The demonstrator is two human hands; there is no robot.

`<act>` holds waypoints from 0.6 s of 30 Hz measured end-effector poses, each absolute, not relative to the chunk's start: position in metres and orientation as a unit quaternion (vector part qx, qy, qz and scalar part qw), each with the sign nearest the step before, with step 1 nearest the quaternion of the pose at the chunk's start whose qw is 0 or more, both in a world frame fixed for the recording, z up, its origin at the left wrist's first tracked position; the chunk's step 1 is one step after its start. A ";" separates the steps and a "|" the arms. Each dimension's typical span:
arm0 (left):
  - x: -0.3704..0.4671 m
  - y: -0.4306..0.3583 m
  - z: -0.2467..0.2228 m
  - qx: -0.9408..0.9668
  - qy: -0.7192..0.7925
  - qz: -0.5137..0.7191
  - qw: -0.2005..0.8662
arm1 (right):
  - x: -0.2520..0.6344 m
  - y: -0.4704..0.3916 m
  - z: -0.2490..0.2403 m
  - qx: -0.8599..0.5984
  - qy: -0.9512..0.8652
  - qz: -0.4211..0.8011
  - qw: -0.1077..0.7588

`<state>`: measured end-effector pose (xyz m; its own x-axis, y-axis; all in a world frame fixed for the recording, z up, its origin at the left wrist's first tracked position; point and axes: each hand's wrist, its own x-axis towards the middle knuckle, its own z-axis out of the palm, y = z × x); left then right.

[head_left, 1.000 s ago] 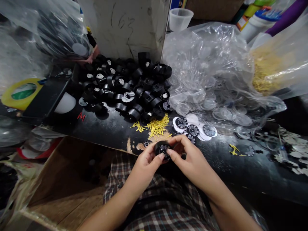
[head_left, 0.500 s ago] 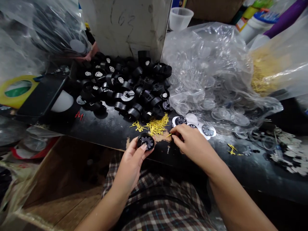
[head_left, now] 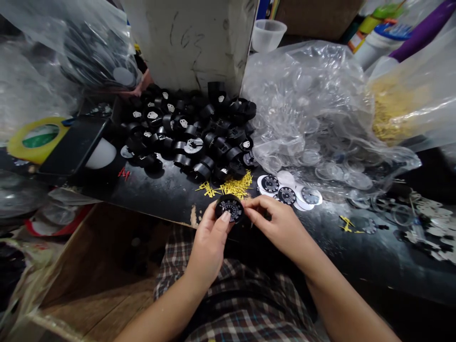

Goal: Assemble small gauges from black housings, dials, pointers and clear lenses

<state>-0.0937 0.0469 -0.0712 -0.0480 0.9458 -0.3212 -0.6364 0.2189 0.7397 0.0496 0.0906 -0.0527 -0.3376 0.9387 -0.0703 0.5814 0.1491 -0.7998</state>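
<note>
My left hand (head_left: 210, 237) is closed around a round black dial gauge (head_left: 231, 209), its thumb across the white-marked face. At the gauge's right rim, my right hand (head_left: 269, 213) pinches with thumb and forefinger; the yellow pointer it held a moment ago is now mostly hidden by the fingertips. Just beyond the gauge lies a heap of yellow pointers (head_left: 238, 185). To the right of that heap are printed black dial discs (head_left: 287, 195) and white discs. A pile of black round cases (head_left: 192, 128) stands behind.
Clear lenses (head_left: 331, 168) spill from a plastic bag (head_left: 295, 71) at the right. Red pointers (head_left: 124, 174), a black phone-like slab (head_left: 74, 147) and a yellow tape roll (head_left: 21, 147) lie left. White flat parts (head_left: 427, 223) are at far right. An open wooden drawer (head_left: 89, 275) is below left.
My right hand has brought the yellow pointer left from beside the heap to the gauge. My left hand and the gauge have shifted slightly right. The whole view has moved a little.
</note>
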 end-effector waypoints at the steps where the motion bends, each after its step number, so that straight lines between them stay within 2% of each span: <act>1: -0.095 0.046 -0.070 0.194 0.402 0.596 0.667 | 0.050 0.089 -0.051 -0.523 -0.702 0.418 0.242; 4: -0.098 0.047 -0.067 0.184 0.379 0.600 0.681 | 0.052 0.085 -0.044 -0.526 -0.680 0.435 0.268; 8: -0.097 0.054 -0.068 0.164 0.423 0.607 0.653 | 0.050 0.080 -0.035 -0.506 -0.723 0.367 0.294; 13: -0.089 0.054 -0.072 0.250 0.439 0.536 0.677 | 0.044 0.078 -0.034 -0.510 -0.770 0.293 0.248; 18: -0.090 0.051 -0.067 0.312 0.452 0.511 0.662 | 0.045 0.077 -0.033 -0.518 -0.770 0.291 0.231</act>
<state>-0.0901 0.0511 -0.0667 0.0699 0.9575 -0.2799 -0.3937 0.2843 0.8742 0.0448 0.0772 -0.0333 -0.3563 0.9328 0.0541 0.6634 0.2933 -0.6884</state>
